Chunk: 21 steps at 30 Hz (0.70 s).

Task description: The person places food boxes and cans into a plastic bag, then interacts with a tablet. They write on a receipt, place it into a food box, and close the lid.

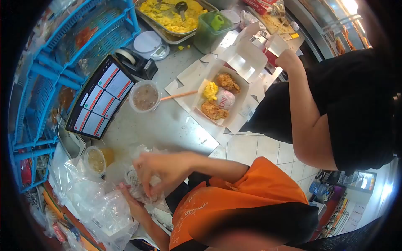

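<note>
My right hand (161,169), slightly blurred, bends over a clear plastic bag (135,180), its fingertips pinched together at the bag. From below, my left hand (132,203) holds the side of the same bag, whose contents I cannot make out. Beside my hands are a lidded cup of yellowish liquid (97,160) and a pile of clear plastic bags (100,209). Farther up, an open cardboard box (240,109) holds fried chicken (214,111), yellow egg (210,91) and a wrapped bundle (225,98).
A tablet (101,98), tape dispenser (144,67), scale (150,45), tub of brown sauce (145,96) and egg tray (167,16) stand around the metal table (167,129). Blue baskets (46,62) line the left. A co-worker's arm (307,113) reaches to another box at the upper right.
</note>
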Each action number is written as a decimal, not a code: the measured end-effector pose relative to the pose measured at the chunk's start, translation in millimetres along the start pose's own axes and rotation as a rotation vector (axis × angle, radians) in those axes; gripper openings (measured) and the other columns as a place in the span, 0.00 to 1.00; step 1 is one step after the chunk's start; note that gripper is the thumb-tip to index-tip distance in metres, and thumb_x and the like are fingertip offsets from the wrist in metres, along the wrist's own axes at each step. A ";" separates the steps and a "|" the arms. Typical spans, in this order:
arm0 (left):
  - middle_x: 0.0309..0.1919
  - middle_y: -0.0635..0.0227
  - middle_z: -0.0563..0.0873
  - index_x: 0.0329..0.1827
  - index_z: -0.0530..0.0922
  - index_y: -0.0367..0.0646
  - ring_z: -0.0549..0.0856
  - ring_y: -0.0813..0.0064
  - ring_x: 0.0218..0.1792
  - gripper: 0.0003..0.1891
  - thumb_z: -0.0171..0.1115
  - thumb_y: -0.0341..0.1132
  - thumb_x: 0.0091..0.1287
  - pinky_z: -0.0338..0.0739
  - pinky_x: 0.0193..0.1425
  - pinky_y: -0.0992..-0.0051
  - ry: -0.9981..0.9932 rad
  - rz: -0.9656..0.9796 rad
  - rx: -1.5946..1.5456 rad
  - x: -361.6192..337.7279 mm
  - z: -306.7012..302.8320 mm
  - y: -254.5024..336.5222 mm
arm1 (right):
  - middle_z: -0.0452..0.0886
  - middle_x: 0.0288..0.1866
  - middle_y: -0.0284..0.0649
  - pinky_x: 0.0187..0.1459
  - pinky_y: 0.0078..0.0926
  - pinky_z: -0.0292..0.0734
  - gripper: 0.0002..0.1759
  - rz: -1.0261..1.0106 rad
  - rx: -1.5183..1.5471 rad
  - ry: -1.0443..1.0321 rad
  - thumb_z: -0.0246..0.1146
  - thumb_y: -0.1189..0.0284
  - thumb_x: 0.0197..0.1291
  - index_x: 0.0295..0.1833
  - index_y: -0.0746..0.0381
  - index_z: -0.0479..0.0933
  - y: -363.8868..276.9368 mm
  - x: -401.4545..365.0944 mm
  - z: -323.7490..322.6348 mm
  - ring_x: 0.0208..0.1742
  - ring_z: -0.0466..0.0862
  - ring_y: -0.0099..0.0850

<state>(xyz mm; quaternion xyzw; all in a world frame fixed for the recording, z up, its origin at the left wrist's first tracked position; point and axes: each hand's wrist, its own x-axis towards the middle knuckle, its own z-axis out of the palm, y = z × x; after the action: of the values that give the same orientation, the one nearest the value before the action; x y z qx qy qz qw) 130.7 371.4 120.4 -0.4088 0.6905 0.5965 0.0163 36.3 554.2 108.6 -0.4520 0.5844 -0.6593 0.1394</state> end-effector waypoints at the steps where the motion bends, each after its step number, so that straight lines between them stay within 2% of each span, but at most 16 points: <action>1: 0.41 0.70 0.74 0.46 0.73 0.47 0.75 0.76 0.42 0.23 0.53 0.61 0.73 0.72 0.48 0.75 0.019 -0.109 -0.127 -1.0 3.5 3.0 | 0.84 0.34 0.28 0.49 0.37 0.64 0.10 -0.009 -0.114 -0.107 0.77 0.67 0.44 0.32 0.54 0.85 -6.0 -6.2 13.7 0.45 0.71 0.29; 2: 0.40 0.69 0.76 0.47 0.75 0.49 0.76 0.79 0.39 0.25 0.56 0.63 0.71 0.72 0.42 0.78 0.036 -0.219 -0.252 -2.0 6.3 5.1 | 0.84 0.34 0.28 0.49 0.37 0.64 0.10 -0.013 -0.120 -0.097 0.77 0.67 0.44 0.32 0.54 0.85 -7.1 -9.1 32.3 0.45 0.71 0.29; 3: 0.40 0.69 0.76 0.47 0.75 0.49 0.76 0.79 0.39 0.25 0.56 0.63 0.71 0.72 0.42 0.78 0.030 -0.212 -0.245 -0.4 4.8 2.8 | 0.81 0.33 0.28 0.49 0.38 0.61 0.09 0.003 -0.300 0.064 0.76 0.67 0.44 0.30 0.55 0.82 -2.9 -8.3 54.2 0.46 0.70 0.29; 4: 0.41 0.69 0.78 0.50 0.76 0.48 0.78 0.79 0.38 0.26 0.57 0.63 0.70 0.72 0.39 0.79 -0.109 -0.247 -0.257 5.3 -1.4 -4.8 | 0.79 0.31 0.28 0.49 0.40 0.59 0.10 0.020 -0.476 0.226 0.74 0.67 0.45 0.29 0.55 0.79 2.6 -6.6 71.5 0.47 0.69 0.29; 5: 0.41 0.69 0.80 0.54 0.76 0.47 0.79 0.79 0.38 0.26 0.58 0.62 0.70 0.72 0.37 0.81 -0.246 -0.280 -0.269 13.2 -8.4 -14.1 | 0.79 0.31 0.28 0.49 0.40 0.59 0.10 0.014 -0.479 0.235 0.74 0.67 0.45 0.29 0.55 0.79 8.7 -5.0 82.8 0.47 0.69 0.29; 6: 0.41 0.69 0.80 0.54 0.76 0.47 0.79 0.79 0.38 0.26 0.58 0.62 0.70 0.72 0.37 0.81 -0.247 -0.271 -0.263 22.3 -15.5 -24.3 | 0.76 0.31 0.29 0.48 0.40 0.59 0.11 0.023 -0.511 0.375 0.73 0.69 0.43 0.29 0.55 0.77 15.7 -2.7 92.2 0.45 0.70 0.31; 7: 0.41 0.70 0.80 0.55 0.76 0.46 0.79 0.79 0.36 0.26 0.60 0.60 0.70 0.73 0.37 0.81 -0.330 -0.247 -0.279 34.6 -24.0 -38.0 | 0.74 0.31 0.31 0.48 0.39 0.59 0.11 0.030 -0.540 0.514 0.71 0.70 0.41 0.29 0.56 0.74 22.6 -0.6 98.3 0.43 0.70 0.33; 8: 0.40 0.70 0.81 0.57 0.76 0.45 0.79 0.79 0.35 0.26 0.62 0.57 0.70 0.74 0.36 0.81 -0.410 -0.223 -0.295 49.4 -34.8 -55.8 | 0.74 0.31 0.31 0.48 0.39 0.59 0.11 0.020 -0.535 0.516 0.71 0.70 0.41 0.29 0.56 0.74 30.0 0.4 103.1 0.43 0.70 0.33; 9: 0.40 0.70 0.81 0.57 0.76 0.45 0.79 0.79 0.35 0.26 0.62 0.57 0.70 0.74 0.36 0.81 -0.403 -0.215 -0.293 75.2 -51.9 -90.0 | 0.71 0.30 0.30 0.46 0.39 0.61 0.12 -0.018 -0.608 0.607 0.71 0.71 0.43 0.29 0.55 0.73 37.0 0.9 107.9 0.41 0.71 0.32; 10: 0.46 0.69 0.79 0.64 0.72 0.45 0.78 0.77 0.46 0.28 0.54 0.58 0.73 0.74 0.49 0.80 -0.277 0.015 0.013 105.5 -71.2 -131.1 | 0.69 0.29 0.30 0.44 0.38 0.62 0.13 -0.055 -0.679 0.698 0.71 0.71 0.46 0.29 0.55 0.71 39.8 1.8 111.1 0.40 0.72 0.31; 11: 0.53 0.68 0.78 0.70 0.68 0.44 0.77 0.76 0.58 0.31 0.46 0.59 0.77 0.73 0.61 0.78 -0.143 0.240 0.316 119.7 -81.6 -150.9 | 0.69 0.29 0.30 0.44 0.38 0.62 0.13 -0.062 -0.672 0.696 0.71 0.71 0.46 0.29 0.55 0.71 38.7 2.0 111.0 0.40 0.72 0.31; 14: 0.59 0.68 0.74 0.73 0.64 0.46 0.74 0.75 0.63 0.29 0.42 0.57 0.80 0.69 0.65 0.78 -0.141 0.239 0.124 29.0 -38.5 -78.6 | 0.70 0.30 0.31 0.42 0.38 0.62 0.13 -0.107 -0.694 0.730 0.71 0.70 0.46 0.29 0.55 0.70 34.1 -1.4 110.8 0.36 0.72 0.31; 15: 0.59 0.68 0.74 0.73 0.64 0.46 0.74 0.75 0.63 0.29 0.42 0.57 0.80 0.69 0.65 0.78 -0.133 0.238 0.126 31.2 -37.2 -79.4 | 0.71 0.31 0.30 0.42 0.37 0.63 0.13 -0.081 -0.706 0.722 0.71 0.70 0.47 0.29 0.56 0.71 33.6 -3.0 112.4 0.39 0.73 0.31; 17: 0.36 0.67 0.82 0.58 0.76 0.40 0.78 0.82 0.31 0.18 0.63 0.41 0.73 0.72 0.34 0.83 -0.058 0.259 -0.133 40.7 -35.3 -86.5 | 0.72 0.32 0.30 0.42 0.37 0.63 0.12 -0.060 -0.718 0.711 0.70 0.69 0.47 0.30 0.56 0.71 30.0 -6.0 111.5 0.41 0.73 0.31; 19: 0.37 0.67 0.82 0.59 0.76 0.40 0.78 0.82 0.32 0.19 0.63 0.42 0.73 0.72 0.35 0.83 -0.078 0.259 -0.156 49.2 -42.8 -90.1 | 0.75 0.35 0.31 0.43 0.36 0.64 0.12 0.096 -0.654 0.603 0.70 0.69 0.48 0.33 0.57 0.73 22.4 -11.6 107.0 0.45 0.73 0.31; 21: 0.38 0.67 0.82 0.60 0.75 0.40 0.78 0.81 0.33 0.20 0.64 0.42 0.72 0.73 0.36 0.82 -0.130 0.257 -0.113 56.7 -48.5 -94.0 | 0.76 0.37 0.32 0.44 0.35 0.65 0.11 0.147 -0.656 0.549 0.69 0.71 0.49 0.35 0.58 0.73 17.9 -13.7 106.4 0.47 0.72 0.32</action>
<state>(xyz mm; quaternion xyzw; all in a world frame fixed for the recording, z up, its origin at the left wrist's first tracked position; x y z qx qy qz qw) 170.4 304.1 29.2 -0.2780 0.7000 0.6566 -0.0386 118.5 490.4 76.8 -0.2372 0.8090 -0.5229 -0.1256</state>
